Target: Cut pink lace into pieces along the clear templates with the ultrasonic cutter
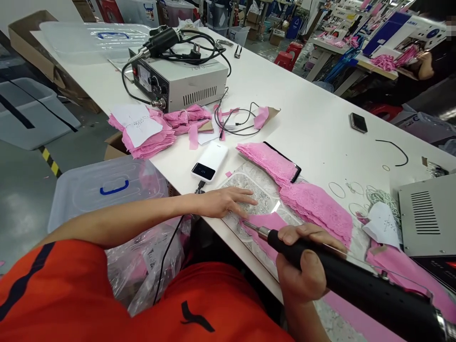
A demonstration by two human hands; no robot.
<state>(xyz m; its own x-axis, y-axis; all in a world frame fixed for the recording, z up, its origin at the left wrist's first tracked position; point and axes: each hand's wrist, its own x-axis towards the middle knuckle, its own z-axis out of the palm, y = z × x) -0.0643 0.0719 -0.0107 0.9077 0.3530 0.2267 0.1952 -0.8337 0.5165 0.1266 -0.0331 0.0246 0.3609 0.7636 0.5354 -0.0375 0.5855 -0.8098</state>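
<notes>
My right hand (302, 266) is wrapped round the thick black handle of a handheld ultrasonic tool (342, 280). Its slim metal tip points left and meets the edge of a pink fabric piece (265, 225). My left hand (226, 202) lies flat with fingers spread on a clear patterned template (249, 190), its fingertips close to the tool's tip. The pink piece lies partly on this template. Just beyond my hands are two stacks of pink lace pieces (315, 209), one partly covering a dark flat phone-like object (285, 164). More pink fabric (416, 275) spreads under the tool at the right.
A white power bank (210, 161) with a cable sits left of the template. Behind it are bundled pink pieces (153, 133) and a grey control box (181, 83) bearing another black handpiece. Another grey box (427, 213) stands at right. A lidded plastic bin (107, 190) is beside the table.
</notes>
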